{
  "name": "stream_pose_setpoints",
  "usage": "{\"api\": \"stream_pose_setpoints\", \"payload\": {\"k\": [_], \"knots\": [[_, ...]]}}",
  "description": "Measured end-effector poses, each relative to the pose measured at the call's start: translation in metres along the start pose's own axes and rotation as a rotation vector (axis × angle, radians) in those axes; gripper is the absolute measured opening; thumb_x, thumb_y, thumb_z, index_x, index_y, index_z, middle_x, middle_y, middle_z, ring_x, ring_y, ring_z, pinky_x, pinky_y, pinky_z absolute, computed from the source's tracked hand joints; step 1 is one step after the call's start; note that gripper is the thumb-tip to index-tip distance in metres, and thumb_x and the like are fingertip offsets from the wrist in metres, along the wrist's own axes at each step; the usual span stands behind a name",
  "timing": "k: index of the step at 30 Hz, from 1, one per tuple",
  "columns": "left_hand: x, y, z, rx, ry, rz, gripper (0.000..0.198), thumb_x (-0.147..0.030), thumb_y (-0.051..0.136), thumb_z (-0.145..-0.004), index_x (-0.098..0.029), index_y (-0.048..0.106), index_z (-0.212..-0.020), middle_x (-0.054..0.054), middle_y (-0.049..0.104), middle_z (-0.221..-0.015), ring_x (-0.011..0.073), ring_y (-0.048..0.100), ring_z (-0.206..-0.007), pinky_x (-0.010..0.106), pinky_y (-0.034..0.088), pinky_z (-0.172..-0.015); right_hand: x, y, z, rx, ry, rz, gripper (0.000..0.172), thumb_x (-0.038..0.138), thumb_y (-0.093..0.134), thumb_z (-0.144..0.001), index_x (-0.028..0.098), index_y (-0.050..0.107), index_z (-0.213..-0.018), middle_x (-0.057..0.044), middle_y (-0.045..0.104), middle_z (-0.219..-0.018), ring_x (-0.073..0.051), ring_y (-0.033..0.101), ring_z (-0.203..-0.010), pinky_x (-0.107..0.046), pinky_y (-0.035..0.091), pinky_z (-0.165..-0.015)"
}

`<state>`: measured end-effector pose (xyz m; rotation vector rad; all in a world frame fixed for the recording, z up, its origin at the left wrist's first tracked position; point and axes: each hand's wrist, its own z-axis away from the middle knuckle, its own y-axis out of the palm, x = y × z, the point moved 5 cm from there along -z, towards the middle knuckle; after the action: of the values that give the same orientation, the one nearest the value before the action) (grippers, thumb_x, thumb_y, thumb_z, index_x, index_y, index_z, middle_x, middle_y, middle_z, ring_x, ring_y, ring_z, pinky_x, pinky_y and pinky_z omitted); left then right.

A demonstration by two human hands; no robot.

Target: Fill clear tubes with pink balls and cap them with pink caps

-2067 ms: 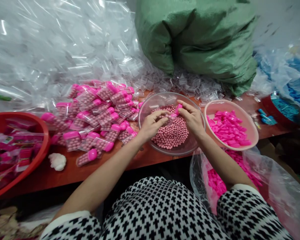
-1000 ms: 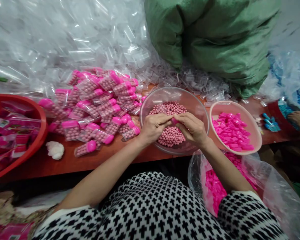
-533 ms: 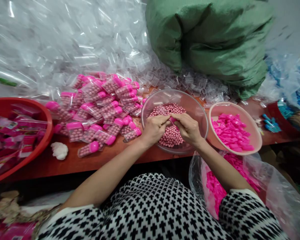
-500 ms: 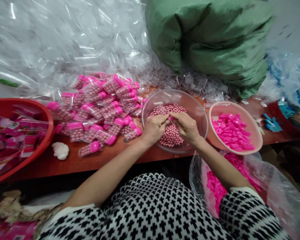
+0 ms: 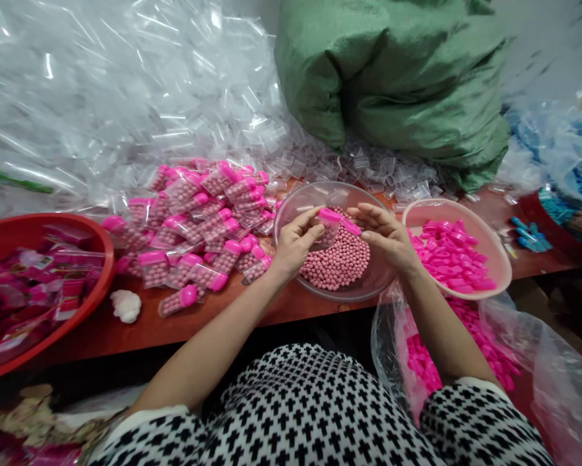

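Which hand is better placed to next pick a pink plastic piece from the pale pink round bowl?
Probably the right hand: it is nearer the bowl, while the left hand holds a clear, pink-topped plastic container.

Left grip (image 5: pixel 293 244) pinches, right grip (image 5: pixel 388 238) curls loosely, forearms (image 5: pixel 219 338) slanting inward.

The small, flat, clear container (image 5: pixel 329 235) and its hot-pink cap (image 5: pixel 351 226) look like smooth, glossy plastic. The round, dusty-pink beads (image 5: pixel 334 264) look matt, inside a see-through plastic basin (image 5: pixel 295 202) with a shiny wall. The pale-pink plastic bowl (image 5: pixel 487 243) is smooth with a soft sheen; the large, round, red plastic tub (image 5: pixel 109 265) is glossier. The bulging green sack (image 5: pixel 392 84) looks like creased, dully lustrous fabric, the black-and-white patterned garment (image 5: pixel 310 408) matt cloth.
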<state>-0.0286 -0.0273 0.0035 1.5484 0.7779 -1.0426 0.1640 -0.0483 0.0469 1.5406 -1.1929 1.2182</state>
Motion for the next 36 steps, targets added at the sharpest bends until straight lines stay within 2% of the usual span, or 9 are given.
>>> {"api": "stream_pose_setpoints", "payload": {"k": [4, 7, 11, 15, 21, 24, 27, 30, 36], "knots": [[0.001, 0.003, -0.001, 0.051, 0.031, -0.049, 0.055, -0.048, 0.087, -0.07, -0.018, 0.078, -0.115, 0.009, 0.077, -0.115, 0.0265, 0.071, -0.103, 0.038, 0.06, -0.09, -0.009, 0.001, 0.0, -0.076, 0.073, -0.052, 0.041, 0.047, 0.089, -0.07, 0.027, 0.076, -0.104, -0.002, 0.077, -0.095, -0.018, 0.072, -0.085, -0.036, 0.064, -0.081], [0.0, 0.004, 0.0, 0.077, 0.069, -0.134, 0.049, -0.046, 0.086, -0.073, -0.018, 0.08, -0.112, 0.01, 0.078, -0.114, 0.028, 0.072, -0.107, 0.04, 0.057, -0.098, -0.008, 0.007, -0.006, -0.1, 0.065, -0.077, 0.038, 0.057, 0.084, -0.073, 0.024, 0.077, -0.09, 0.0, 0.072, -0.079, -0.016, 0.069, -0.073, -0.034, 0.063, -0.074], [-0.004, 0.003, 0.002, 0.068, 0.126, -0.173, 0.045, -0.043, 0.082, -0.078, -0.02, 0.079, -0.116, 0.009, 0.076, -0.123, 0.0296, 0.069, -0.117, 0.043, 0.053, -0.105, -0.005, 0.008, -0.011, -0.067, 0.069, -0.03, 0.037, 0.047, 0.088, -0.071, 0.026, 0.074, -0.098, 0.0, 0.072, -0.089, -0.014, 0.068, -0.077, -0.027, 0.062, -0.07], [-0.005, 0.003, 0.003, 0.07, 0.125, -0.215, 0.044, -0.042, 0.08, -0.08, -0.019, 0.078, -0.117, 0.01, 0.075, -0.124, 0.0302, 0.067, -0.12, 0.044, 0.052, -0.108, -0.001, 0.005, -0.01, -0.038, 0.001, 0.045, 0.06, 0.043, 0.089, -0.07, 0.033, 0.063, -0.123, -0.001, 0.071, -0.114, -0.016, 0.069, -0.086, -0.027, 0.062, -0.068], [-0.006, 0.008, 0.005, 0.115, 0.119, -0.209, 0.041, -0.04, 0.077, -0.081, -0.018, 0.078, -0.116, 0.01, 0.076, -0.121, 0.0286, 0.071, -0.113, 0.042, 0.057, -0.1, 0.028, 0.013, -0.011, 0.028, -0.295, 0.572, 0.02, 0.034, 0.077, -0.086, 0.024, 0.075, -0.103, -0.006, 0.077, -0.104, -0.02, 0.071, -0.098, -0.035, 0.057, -0.088], [-0.007, 0.011, 0.007, 0.142, 0.138, -0.227, 0.039, -0.038, 0.076, -0.082, -0.018, 0.078, -0.115, 0.009, 0.078, -0.117, 0.027, 0.073, -0.105, 0.039, 0.06, -0.092, 0.035, 0.018, -0.012, 0.065, -0.356, 0.725, 0.015, 0.035, 0.076, -0.087, 0.023, 0.075, -0.095, -0.005, 0.078, -0.094, -0.02, 0.072, -0.088, -0.034, 0.056, -0.083], [-0.009, 0.011, 0.009, 0.131, 0.18, -0.286, 0.037, -0.036, 0.074, -0.083, -0.017, 0.078, -0.115, 0.009, 0.078, -0.114, 0.0261, 0.074, -0.104, 0.038, 0.06, -0.092, 0.033, 0.02, -0.013, 0.102, -0.309, 0.71, 0.017, 0.037, 0.076, -0.087, 0.021, 0.07, -0.085, -0.004, 0.075, -0.087, -0.018, 0.07, -0.08, -0.031, 0.055, -0.075], [-0.013, 0.009, 0.01, 0.079, 0.237, -0.374, 0.031, -0.033, 0.071, -0.086, -0.018, 0.079, -0.111, 0.008, 0.079, -0.112, 0.0249, 0.074, -0.104, 0.037, 0.058, -0.096, 0.027, 0.017, -0.011, 0.063, -0.231, 0.625, 0.02, 0.039, 0.076, -0.087, 0.022, 0.069, -0.095, -0.002, 0.073, -0.087, -0.015, 0.068, -0.075, -0.028, 0.054, -0.069], [-0.018, 0.011, 0.013, 0.073, 0.294, -0.459, 0.025, -0.028, 0.071, -0.087, -0.02, 0.08, -0.108, 0.006, 0.08, -0.109, 0.0226, 0.075, -0.1, 0.034, 0.057, -0.095, 0.022, 0.021, -0.004, 0.021, -0.297, 0.565, 0.033, 0.035, 0.072, -0.092, 0.029, 0.069, -0.124, -0.003, 0.075, -0.107, -0.017, 0.071, -0.095, -0.032, 0.057, -0.085]]}}
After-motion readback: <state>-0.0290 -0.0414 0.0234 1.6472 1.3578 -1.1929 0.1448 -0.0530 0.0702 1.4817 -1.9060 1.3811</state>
